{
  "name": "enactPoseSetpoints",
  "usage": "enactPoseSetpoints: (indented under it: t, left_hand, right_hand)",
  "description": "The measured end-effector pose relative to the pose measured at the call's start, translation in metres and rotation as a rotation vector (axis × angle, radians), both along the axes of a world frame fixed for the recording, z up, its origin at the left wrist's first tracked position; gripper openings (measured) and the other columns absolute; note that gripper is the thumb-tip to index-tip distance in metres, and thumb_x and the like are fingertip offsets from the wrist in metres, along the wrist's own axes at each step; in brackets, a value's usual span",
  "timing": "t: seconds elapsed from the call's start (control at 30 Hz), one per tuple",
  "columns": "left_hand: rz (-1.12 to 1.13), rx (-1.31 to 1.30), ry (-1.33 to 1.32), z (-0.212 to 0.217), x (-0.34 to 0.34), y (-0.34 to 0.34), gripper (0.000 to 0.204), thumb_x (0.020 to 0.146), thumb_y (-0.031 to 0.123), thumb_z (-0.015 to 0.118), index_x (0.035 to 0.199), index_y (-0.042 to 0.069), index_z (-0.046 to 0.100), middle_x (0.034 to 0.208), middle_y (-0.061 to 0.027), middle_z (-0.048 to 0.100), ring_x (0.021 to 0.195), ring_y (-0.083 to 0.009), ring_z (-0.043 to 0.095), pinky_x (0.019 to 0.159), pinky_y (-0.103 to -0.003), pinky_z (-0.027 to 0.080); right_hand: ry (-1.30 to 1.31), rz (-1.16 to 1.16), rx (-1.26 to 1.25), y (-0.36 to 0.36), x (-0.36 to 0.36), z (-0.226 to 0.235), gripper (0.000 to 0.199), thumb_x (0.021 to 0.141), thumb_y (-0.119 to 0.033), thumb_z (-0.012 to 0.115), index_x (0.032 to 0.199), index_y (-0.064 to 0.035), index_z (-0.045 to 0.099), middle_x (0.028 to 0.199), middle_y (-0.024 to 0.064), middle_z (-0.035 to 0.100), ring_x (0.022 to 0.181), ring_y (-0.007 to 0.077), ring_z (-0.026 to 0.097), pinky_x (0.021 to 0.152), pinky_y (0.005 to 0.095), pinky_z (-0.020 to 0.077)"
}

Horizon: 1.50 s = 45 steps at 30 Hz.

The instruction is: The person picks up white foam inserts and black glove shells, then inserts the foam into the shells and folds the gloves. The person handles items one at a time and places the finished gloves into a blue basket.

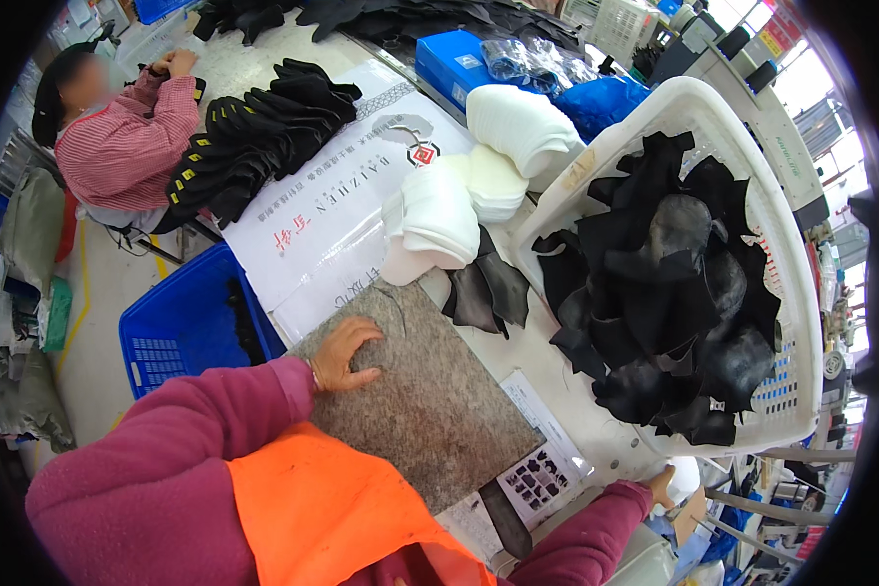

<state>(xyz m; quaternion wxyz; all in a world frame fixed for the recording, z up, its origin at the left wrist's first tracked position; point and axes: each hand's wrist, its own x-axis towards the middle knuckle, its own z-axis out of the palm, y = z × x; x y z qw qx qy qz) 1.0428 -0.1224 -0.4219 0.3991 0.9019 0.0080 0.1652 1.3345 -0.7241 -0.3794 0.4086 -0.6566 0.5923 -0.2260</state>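
Observation:
My left hand [342, 354] rests on a mottled grey-brown work board [430, 400], its fingers apart and nothing held. Far out to the right, beside the big basket's near edge, my right hand [662, 485] touches a white rounded item [685, 479]; most of its fingers are hidden, so I cannot tell whether it grips it. Beyond the board stand stacks of curved white pads [438, 220] and pale cream pads [496, 186]. Several black leather-like pieces [488, 291] lie beside them. A dark strip [505, 521] lies at the board's near edge.
A white plastic basket [796, 391] heaped with black cut pieces [669, 293] stands at right. A blue crate [166, 337] sits lower at left. Across the table, a person in a striped sleeve [132, 146] works beside a row of black shoe-upper-like pieces [264, 132]. A blue box [449, 63] stands farther back.

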Motion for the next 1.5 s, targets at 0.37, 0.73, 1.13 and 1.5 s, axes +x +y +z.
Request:
enactPoseSetpoints:
  t: [0.37, 0.73, 1.13, 1.5]
  left_hand:
    - [-0.043, -0.129, -0.068, -0.007, 0.002, 0.006, 0.053, 0.08, 0.035, 0.069, 0.119, 0.003, 0.052, 0.119, -0.0187, 0.053, 0.112, -0.0371, 0.05, 0.097, -0.045, 0.04]
    - [-0.013, -0.352, 0.0, -0.015, 0.003, 0.01, 0.043, 0.084, 0.006, 0.042, 0.125, -0.005, 0.048, 0.122, -0.0189, 0.051, 0.116, -0.031, 0.049, 0.103, -0.037, 0.036]
    - [-0.081, -0.554, 0.18, -0.005, 0.012, 0.028, 0.043, 0.101, 0.027, 0.039, 0.131, -0.003, 0.043, 0.13, -0.0153, 0.047, 0.123, -0.0254, 0.044, 0.107, -0.036, 0.03]
    - [-0.526, -0.015, 0.021, 0.075, 0.04, -0.032, 0.044, 0.097, 0.019, 0.048, 0.133, -0.005, 0.04, 0.133, -0.0163, 0.045, 0.127, -0.027, 0.041, 0.11, -0.038, 0.026]
  right_hand:
    - [-0.508, 0.435, 0.481, 0.131, -0.094, 0.156, 0.06, 0.078, -0.036, 0.074, 0.127, -0.013, 0.047, 0.136, 0.0121, 0.038, 0.113, 0.0309, 0.046, 0.087, 0.0535, 0.0483]
    - [-0.049, 1.891, -0.529, 0.372, -0.268, 0.06, 0.084, 0.065, -0.017, 0.076, 0.141, -0.0154, 0.04, 0.132, 0.0259, 0.035, 0.12, 0.0447, 0.037, 0.101, 0.0525, 0.0321]
    - [-0.297, 1.102, -0.512, 0.241, -0.488, -0.001, 0.032, 0.074, 0.005, 0.067, 0.104, -0.0067, 0.063, 0.107, 0.0137, 0.059, 0.099, 0.0325, 0.059, 0.08, 0.0407, 0.049]
    - [0.882, 0.516, 0.133, 0.176, -0.71, -0.135, 0.054, 0.079, -0.027, 0.072, 0.129, -0.0201, 0.054, 0.138, 0.0134, 0.041, 0.131, 0.0345, 0.037, 0.104, 0.0501, 0.0386]
